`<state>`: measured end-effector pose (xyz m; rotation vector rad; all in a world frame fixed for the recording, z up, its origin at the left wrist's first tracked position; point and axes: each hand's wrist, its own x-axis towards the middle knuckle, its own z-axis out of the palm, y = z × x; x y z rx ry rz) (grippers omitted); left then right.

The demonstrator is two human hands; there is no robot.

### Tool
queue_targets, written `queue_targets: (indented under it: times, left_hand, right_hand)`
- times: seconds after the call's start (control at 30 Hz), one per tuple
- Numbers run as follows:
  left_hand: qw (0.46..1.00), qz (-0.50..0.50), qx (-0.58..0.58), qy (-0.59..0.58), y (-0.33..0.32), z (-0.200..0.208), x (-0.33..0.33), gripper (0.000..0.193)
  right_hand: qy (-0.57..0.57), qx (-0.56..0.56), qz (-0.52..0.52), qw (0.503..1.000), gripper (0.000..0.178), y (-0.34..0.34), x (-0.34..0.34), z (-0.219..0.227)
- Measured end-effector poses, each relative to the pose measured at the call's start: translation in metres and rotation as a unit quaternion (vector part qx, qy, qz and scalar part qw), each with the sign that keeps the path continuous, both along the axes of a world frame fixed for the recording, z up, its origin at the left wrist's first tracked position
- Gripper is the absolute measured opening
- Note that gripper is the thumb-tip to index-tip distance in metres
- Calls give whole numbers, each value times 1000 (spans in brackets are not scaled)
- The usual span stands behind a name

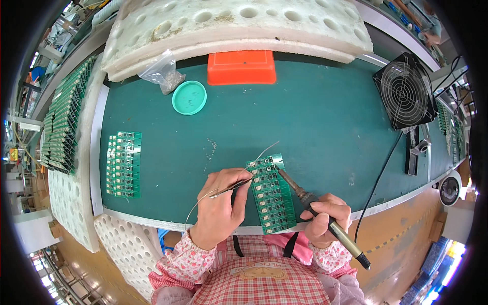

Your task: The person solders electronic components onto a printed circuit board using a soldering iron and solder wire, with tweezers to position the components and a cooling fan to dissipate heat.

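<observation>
A green panel of small circuit boards (pixel 274 201) lies tilted near the front edge of the bench. My right hand (pixel 329 216) is wrapped round the handle of a soldering iron (pixel 301 193), whose tip reaches the panel's top row. To the left of the panel, my left hand (pixel 217 213) is closed on dark tweezers (pixel 231 188), their points toward the upper left boards. A thin solder wire (pixel 192 209) runs through the same fingers, and its free end curves up above the panel. Whether the wire touches the iron's tip is too small to tell.
Another board panel (pixel 124 165) lies at the left. Farther back are a round green lid (pixel 189 97), a plastic bag of small parts (pixel 170 76) and an orange bin (pixel 241 67). A black fan (pixel 405 91) and an iron stand (pixel 414 152) are at the right; white foam (pixel 239 30) borders the back.
</observation>
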<state>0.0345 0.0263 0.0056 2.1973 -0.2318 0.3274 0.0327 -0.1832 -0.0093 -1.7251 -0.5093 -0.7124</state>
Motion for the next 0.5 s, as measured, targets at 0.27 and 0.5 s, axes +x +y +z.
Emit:
queue_targets:
  times: [0.27, 0.5]
  left_hand:
    - [1000, 4, 15, -24, -2, -2, 3, 25]
    - [1000, 3, 23, -19, -1, -2, 2, 25]
  right_hand:
    - [-1, 0, 2, 1000, 19, -1, 2, 1]
    - [4, -1, 6, 1000, 19, -1, 1, 2]
